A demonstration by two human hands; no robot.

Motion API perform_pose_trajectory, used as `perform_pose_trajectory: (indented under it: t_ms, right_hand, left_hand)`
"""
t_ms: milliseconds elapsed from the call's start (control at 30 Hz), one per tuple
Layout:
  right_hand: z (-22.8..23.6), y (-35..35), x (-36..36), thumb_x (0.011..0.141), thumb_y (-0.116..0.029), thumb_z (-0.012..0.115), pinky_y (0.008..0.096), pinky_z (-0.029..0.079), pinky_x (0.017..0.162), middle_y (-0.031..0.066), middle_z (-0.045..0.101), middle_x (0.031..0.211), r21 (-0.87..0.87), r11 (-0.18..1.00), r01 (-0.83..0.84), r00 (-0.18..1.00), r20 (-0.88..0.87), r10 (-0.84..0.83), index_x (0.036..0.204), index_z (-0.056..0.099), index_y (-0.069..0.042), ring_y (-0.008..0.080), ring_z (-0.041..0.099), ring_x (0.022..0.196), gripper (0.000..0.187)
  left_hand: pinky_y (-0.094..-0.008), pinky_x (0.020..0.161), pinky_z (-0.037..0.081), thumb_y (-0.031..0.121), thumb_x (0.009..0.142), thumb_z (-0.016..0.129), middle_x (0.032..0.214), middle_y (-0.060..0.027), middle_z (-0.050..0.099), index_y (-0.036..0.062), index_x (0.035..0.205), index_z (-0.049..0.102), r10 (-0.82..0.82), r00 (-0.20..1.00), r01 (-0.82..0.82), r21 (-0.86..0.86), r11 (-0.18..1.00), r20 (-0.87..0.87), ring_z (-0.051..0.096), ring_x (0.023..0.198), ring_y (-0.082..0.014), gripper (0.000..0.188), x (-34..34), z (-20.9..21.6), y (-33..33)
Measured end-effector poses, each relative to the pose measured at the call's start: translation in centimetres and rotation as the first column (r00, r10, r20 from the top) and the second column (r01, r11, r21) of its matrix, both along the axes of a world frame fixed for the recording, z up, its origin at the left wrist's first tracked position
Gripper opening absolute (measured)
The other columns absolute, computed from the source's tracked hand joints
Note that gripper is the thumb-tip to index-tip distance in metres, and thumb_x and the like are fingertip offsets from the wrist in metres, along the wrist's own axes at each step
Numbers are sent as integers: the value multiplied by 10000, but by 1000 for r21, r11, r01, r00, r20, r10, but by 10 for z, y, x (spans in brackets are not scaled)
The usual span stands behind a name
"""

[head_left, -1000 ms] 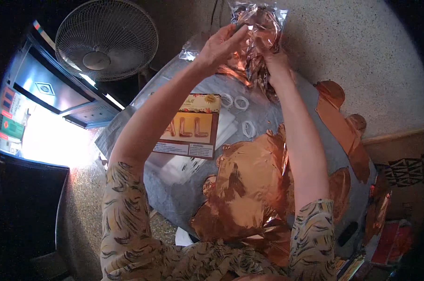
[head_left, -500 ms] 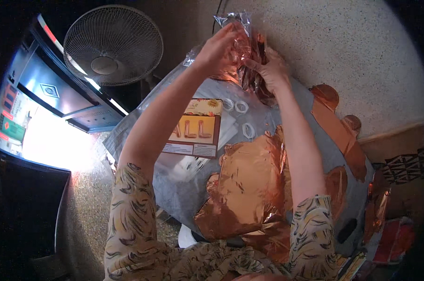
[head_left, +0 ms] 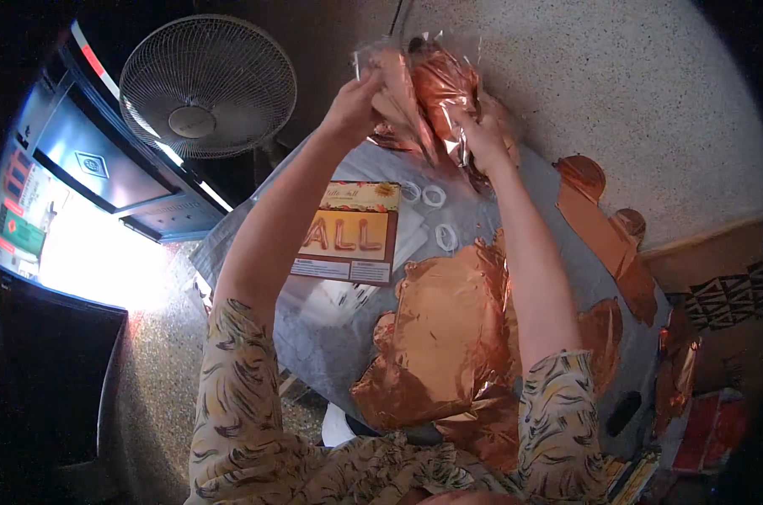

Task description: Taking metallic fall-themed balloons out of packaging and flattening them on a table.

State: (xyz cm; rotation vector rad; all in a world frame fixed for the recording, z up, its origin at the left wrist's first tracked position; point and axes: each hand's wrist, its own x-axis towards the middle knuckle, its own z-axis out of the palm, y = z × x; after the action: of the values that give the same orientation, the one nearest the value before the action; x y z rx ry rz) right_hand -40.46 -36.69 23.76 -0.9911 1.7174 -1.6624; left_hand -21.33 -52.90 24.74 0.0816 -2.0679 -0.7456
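From my station I find the copper foil bundle [head_left: 445, 82] raised at the far edge of the grey-covered desk [head_left: 314, 358], between the two hands, with clear plastic [head_left: 363, 61] about its upper end; I note the left hand [head_left: 358, 105] closed on the bundle's left part, its fingertips somewhat blurred; I note the right hand [head_left: 484, 143] gripping the bundle's right part, lower down, fingers set against the crumpled foil; whether the two parts are joined, I cannot tell.

Nearer the person, I log a printed card [head_left: 356, 240] lying flat, the left forearm [head_left: 272, 223] passing over its left side; white coils [head_left: 440, 238] lie beside its right edge; a clear bag [head_left: 335, 305] lies just below it; a large flat foil piece [head_left: 445, 324], copper-coloured and creased, lies near the middle, beside the right forearm [head_left: 537, 269]; a long copper strip [head_left: 599, 223] lies along the desk's right edge; a fan [head_left: 209, 88] stands beyond the left side, apart from the left hand.
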Motion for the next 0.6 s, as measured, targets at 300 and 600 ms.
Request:
perform_pose_trajectory:
  t_ms: [300,600]
  right_hand:
    - [6,4,14,870,-440,780,310,473,762,34,683,951,-113,989,98,988,-109,-110,1095,720,-17,138,616,860,482]
    - [-9,-5,-4,810,-305,887,313,475,943,43,676,1204,-232,960,-158,987,-46,152,1351,609,-18,157,612,1068,673]
  left_hand:
    - [-405,825,576,242,909,728,1076,-167,682,-10,1220,645,655,754,-618,293,730,-42,691,947,-300,409,28,-44,-23]
    - [-386,956,522,475,936,723,1207,-103,647,11,1382,545,-124,992,66,772,633,16,636,1097,-212,668,-14,11,26]
